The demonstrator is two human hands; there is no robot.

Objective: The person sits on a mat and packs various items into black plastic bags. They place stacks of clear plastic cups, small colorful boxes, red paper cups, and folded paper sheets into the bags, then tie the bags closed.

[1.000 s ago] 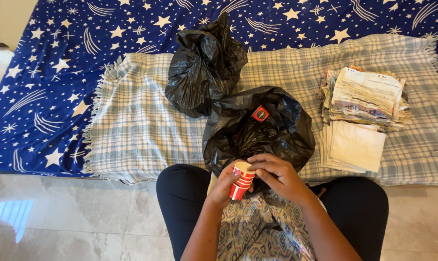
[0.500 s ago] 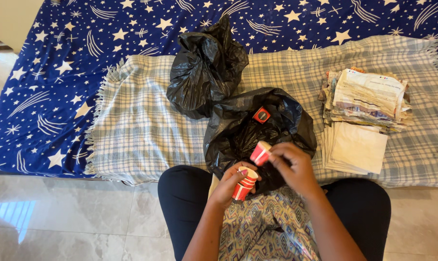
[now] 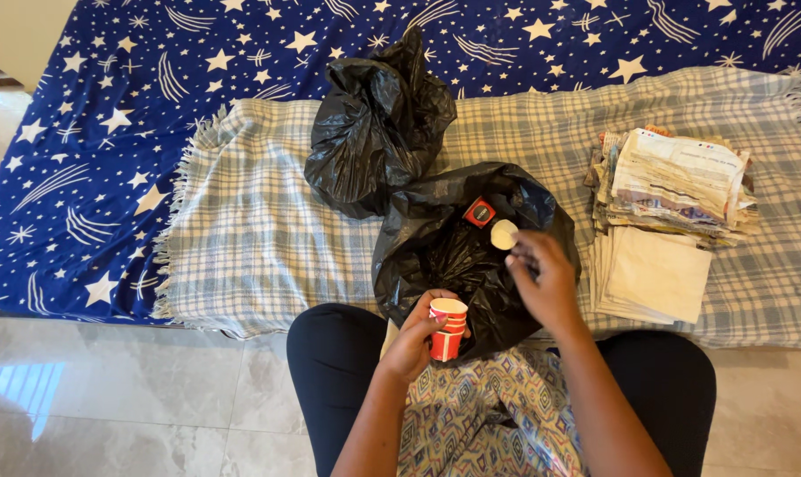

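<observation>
A tied black bag (image 3: pixel 378 124) rests on the plaid blanket (image 3: pixel 241 221), hiding what lies under it. Just below, the left hand (image 3: pixel 418 340) is clenched around a stack of red paper cups (image 3: pixel 448 329); its fingers cover the stack's lower half. Behind it an open black bag (image 3: pixel 471 256) gapes, its inside too dark to read. The right hand (image 3: pixel 542 278) pinches a single cup (image 3: pixel 504 234) over that opening, only the pale bottom showing. A paper pile (image 3: pixel 670 212) sits at the right.
</observation>
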